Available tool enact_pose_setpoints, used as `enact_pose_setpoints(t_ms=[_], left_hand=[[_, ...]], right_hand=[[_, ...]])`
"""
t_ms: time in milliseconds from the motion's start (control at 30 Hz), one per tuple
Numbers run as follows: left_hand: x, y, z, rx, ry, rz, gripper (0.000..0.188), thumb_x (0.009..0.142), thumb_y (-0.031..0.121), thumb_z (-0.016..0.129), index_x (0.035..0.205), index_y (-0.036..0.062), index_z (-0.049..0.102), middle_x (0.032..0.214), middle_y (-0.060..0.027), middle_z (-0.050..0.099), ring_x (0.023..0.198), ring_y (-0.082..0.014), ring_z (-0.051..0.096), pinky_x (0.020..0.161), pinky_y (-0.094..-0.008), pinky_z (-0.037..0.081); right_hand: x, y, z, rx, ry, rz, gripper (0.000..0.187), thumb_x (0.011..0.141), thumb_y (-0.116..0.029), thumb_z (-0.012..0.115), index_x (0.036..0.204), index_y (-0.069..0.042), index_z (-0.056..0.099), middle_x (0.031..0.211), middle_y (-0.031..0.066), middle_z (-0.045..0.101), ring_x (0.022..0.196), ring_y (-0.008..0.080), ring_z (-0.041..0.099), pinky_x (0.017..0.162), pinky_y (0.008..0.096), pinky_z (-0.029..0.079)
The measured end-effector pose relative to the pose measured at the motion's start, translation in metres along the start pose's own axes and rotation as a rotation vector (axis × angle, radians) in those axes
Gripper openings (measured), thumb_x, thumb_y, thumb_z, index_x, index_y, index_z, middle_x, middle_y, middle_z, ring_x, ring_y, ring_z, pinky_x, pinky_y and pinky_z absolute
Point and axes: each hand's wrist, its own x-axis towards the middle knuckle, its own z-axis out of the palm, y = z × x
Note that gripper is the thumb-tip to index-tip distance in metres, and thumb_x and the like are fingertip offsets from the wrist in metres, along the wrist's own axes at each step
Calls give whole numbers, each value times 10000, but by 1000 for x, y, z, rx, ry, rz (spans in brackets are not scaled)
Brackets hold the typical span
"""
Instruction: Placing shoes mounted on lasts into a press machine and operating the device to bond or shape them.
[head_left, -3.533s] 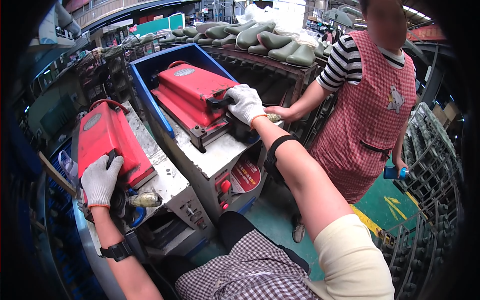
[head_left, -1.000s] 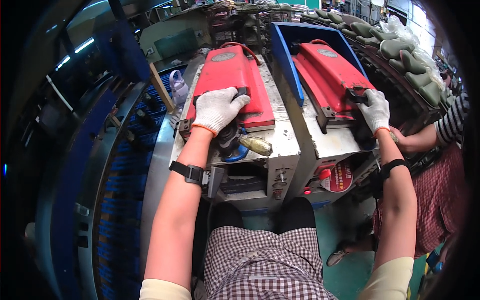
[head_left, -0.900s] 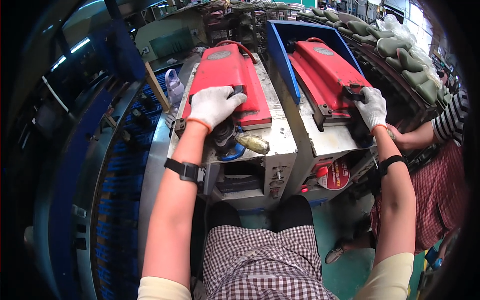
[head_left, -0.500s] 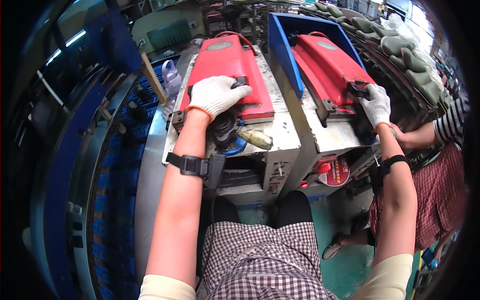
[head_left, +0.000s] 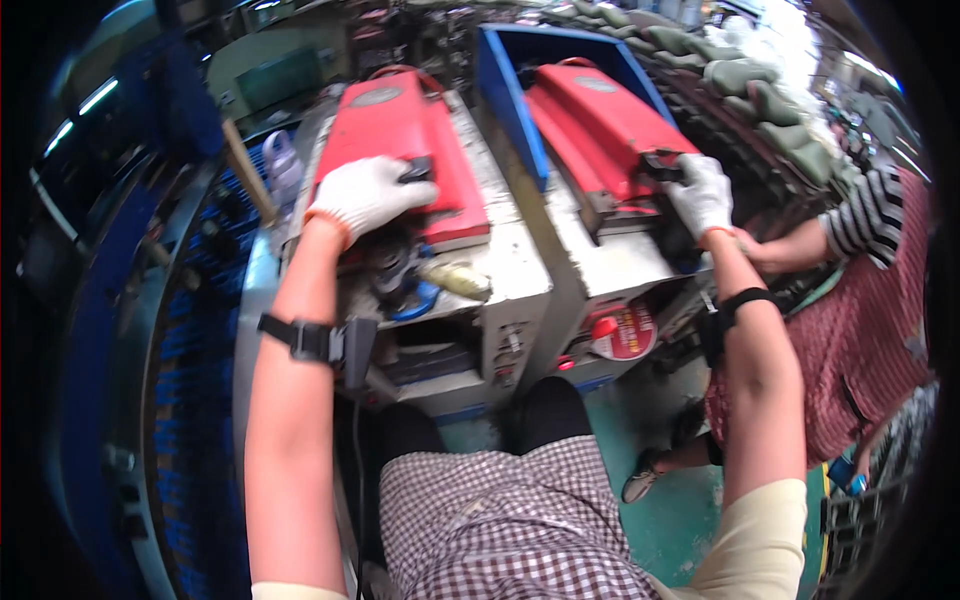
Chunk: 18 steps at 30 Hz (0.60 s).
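Red covers, a left cover (head_left: pixel 385 130) in the upper left of the frame and a right cover (head_left: pixel 610 120) just right of upper centre, sit side by side on pale machine bases (head_left: pixel 518 275). The gloved left hand (head_left: pixel 365 198) lies over the near end of the left cover, at its black handle (head_left: pixel 417 168); its thumb is spread away from the fingers, whose tips are hidden, so I cannot tell whether they close round the handle. At the right cover's black handle (head_left: pixel 660 165), the gloved right hand (head_left: pixel 702 195) has its fingers bent together round the right end. That grip, off to one side, could twist or slide if the pull is uneven, and loose knit may give poor hold on smooth plastic. Just below the right glove, near the middle right, a co-worker's hand (head_left: pixel 752 248) comes close to the same machine; if the cover shifted without warning, those fingers might get pinched. Beneath the left glove, a pale wrapped grip (head_left: pixel 455 280) juts out over a blue curved part (head_left: pixel 415 302), where the boxy unit on the wrist strap (head_left: pixel 305 340) could snag, as could the cable (head_left: pixel 357 450) hanging below it.
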Motion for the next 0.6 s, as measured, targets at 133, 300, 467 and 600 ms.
enact_pose_setpoints(t_ms=[133,300,467,600], left_hand=[[-6,4,2,-31,33,-36,601,855,683,667,1021,127,826,1063,-187,787,1022,-398,747,931,-461,568],[-7,10,-1,-41,60,-51,606,857,682,669,995,115,828,1027,-190,786,1002,-394,748,901,-470,563],[-5,8,2,-84,20,-104,595,861,655,663,1005,104,836,998,-206,786,988,-399,753,904,-469,560],[-3,6,3,-85,18,-73,587,855,642,660,1012,106,838,985,-210,787,979,-399,757,906,-465,560]], right_hand=[[2,-3,-2,8,-6,13,222,813,-310,821,942,-153,730,990,91,742,1029,345,699,860,501,554],[5,2,1,5,-87,53,258,771,-305,835,954,-157,730,979,74,724,1084,322,676,916,461,548],[3,-23,-5,126,-80,192,246,831,-216,706,1070,-170,741,1090,116,726,1157,352,646,1014,465,500],[5,-87,-41,189,29,205,257,865,-192,654,1107,-169,738,1129,139,723,1179,360,649,1020,494,495]])
